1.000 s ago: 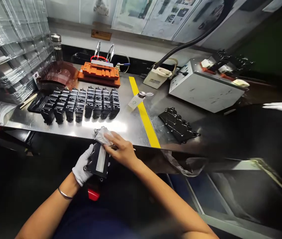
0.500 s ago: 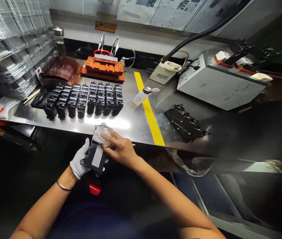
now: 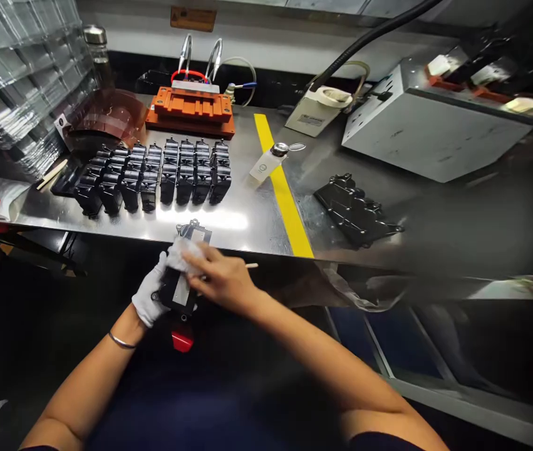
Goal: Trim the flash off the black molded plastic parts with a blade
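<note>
My left hand (image 3: 148,295), in a white glove, grips a black plastic part (image 3: 182,275) with a pale strip on its face, held at the near edge of the steel bench (image 3: 247,219). My bare right hand (image 3: 222,279) presses a small white cloth (image 3: 182,255) onto that part; a thin stick (image 3: 251,265) juts out from the same hand. Rows of several similar black parts (image 3: 158,175) stand on the bench just beyond.
An orange fixture (image 3: 191,109) sits at the back. A yellow stripe (image 3: 285,188), a small bottle with a label (image 3: 269,160), a flat black part (image 3: 355,210), a grey metal box (image 3: 435,125) and stacked clear trays (image 3: 17,75) surround the work spot. A red object (image 3: 182,340) lies below my hands.
My right hand has slid the cloth down along the part's face toward me. The left hand keeps its hold, and the view has tipped downward.
</note>
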Motion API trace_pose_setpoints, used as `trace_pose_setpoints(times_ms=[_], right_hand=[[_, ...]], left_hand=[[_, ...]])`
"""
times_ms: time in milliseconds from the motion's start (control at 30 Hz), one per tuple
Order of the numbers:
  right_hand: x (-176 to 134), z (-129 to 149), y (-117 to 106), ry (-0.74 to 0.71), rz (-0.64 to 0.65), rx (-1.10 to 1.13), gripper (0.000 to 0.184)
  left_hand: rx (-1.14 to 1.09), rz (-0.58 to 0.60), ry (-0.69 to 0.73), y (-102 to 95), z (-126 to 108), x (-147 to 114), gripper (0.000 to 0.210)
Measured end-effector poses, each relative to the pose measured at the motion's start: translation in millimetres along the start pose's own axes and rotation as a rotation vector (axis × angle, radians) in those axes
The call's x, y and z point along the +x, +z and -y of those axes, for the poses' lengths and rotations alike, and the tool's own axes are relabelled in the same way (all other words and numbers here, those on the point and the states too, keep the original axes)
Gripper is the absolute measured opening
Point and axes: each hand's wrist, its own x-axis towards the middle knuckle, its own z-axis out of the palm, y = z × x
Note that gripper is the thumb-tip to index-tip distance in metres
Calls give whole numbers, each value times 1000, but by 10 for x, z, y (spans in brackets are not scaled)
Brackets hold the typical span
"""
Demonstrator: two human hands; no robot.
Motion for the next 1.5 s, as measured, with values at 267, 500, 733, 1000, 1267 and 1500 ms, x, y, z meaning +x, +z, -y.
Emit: trace_pose_setpoints(times_ms=[267,500,733,1000,1267,1500], right_hand=[[167,-966,-23,559,-168,-34,40],[61,-822,-141,627,-300,1,32],[156,-499,-25,377,-88,170,18],[227,-394,105,350,-21,-80,24],[252,-483,62,220,-49,-110,30],[292,-518,34,217,-58,-81,29]], left_hand=[[-7,25,-71,-58,-54,-136,78],[112,-304,277,209,-51,-192,43],[754,-523,538,273,113,-206,67],[815,-549,547,184,188,-164,63],[847,-556,531,170,160,-175,62],[846,-558,505,245,137,-202,66]])
